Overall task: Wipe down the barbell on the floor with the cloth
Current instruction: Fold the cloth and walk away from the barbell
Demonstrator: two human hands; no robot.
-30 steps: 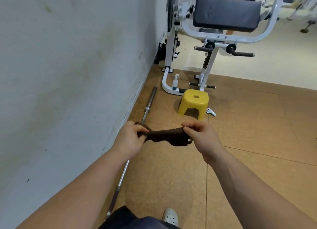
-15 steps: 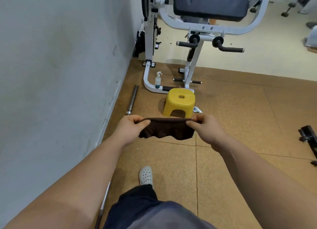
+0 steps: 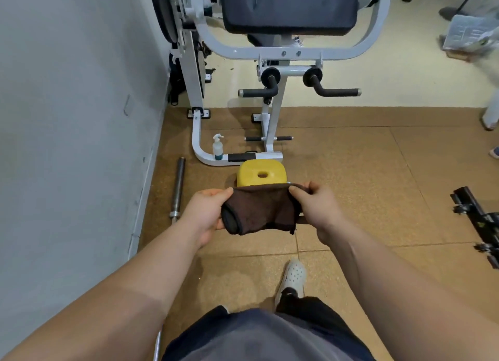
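1. My left grip (image 3: 208, 212) is clenched on the left end of the cloth (image 3: 259, 212), thumb on top and fingers curled underneath.
2. My right grip (image 3: 321, 209) pinches the right end, thumb pressed on the upper edge.
3. The cloth is dark brown. It is held in the air, stretched between the two grips, with its lower part hanging in folds and its left end rolled.
4. The barbell (image 3: 178, 187) lies on the floor (image 3: 364, 198) to the left of the left grip, parallel to the wall (image 3: 67, 144). Its sleeve end points away from me. The cloth does not touch it.
5. Container: a spray bottle (image 3: 217, 148) stands upright beyond the left grip, just inside the curved base of the white machine (image 3: 197, 133). The bottle is clear, and blue-green liquid fills its lower part. Any print on it is too small to read.
6. A yellow stool (image 3: 260, 175) stands directly beyond the cloth, partly hidden by the cloth's upper edge.
7. A printed package (image 3: 467, 34) lies far beyond and to the right of the right grip. Its print is too blurred to read.
8. A white perforated shoe (image 3: 293, 275) rests on the floor, nearer to me than the right grip.
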